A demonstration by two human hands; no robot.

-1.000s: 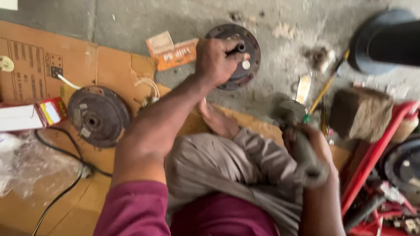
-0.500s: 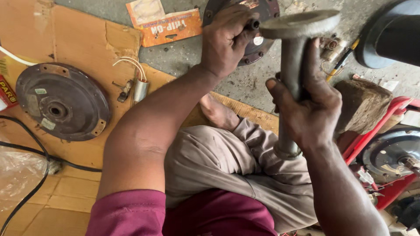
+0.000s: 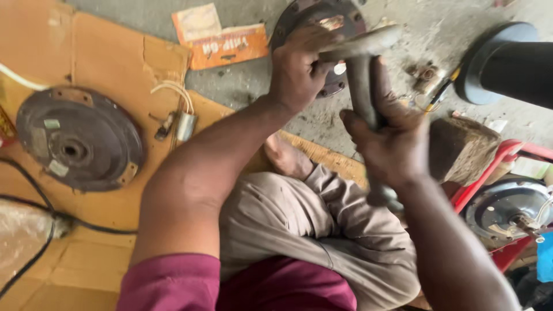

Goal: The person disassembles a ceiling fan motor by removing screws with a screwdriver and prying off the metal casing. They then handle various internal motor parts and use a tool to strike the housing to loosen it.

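On the cardboard sheet (image 3: 103, 63) at the left lies a dark round motor cover (image 3: 78, 138), with a small capacitor (image 3: 185, 125) and its wires just right of it. Farther off, the left hand (image 3: 299, 69) presses closed on a round metal plate (image 3: 314, 23) on the concrete, largely hiding it. The right hand (image 3: 391, 141) is wrapped tight around a grey hammer (image 3: 362, 63), its lower handle hidden; a wooden block (image 3: 464, 150) sits right.

A round motor cover (image 3: 78, 141) lies on the cardboard (image 3: 109, 63), a wooden block (image 3: 461, 150) far right.
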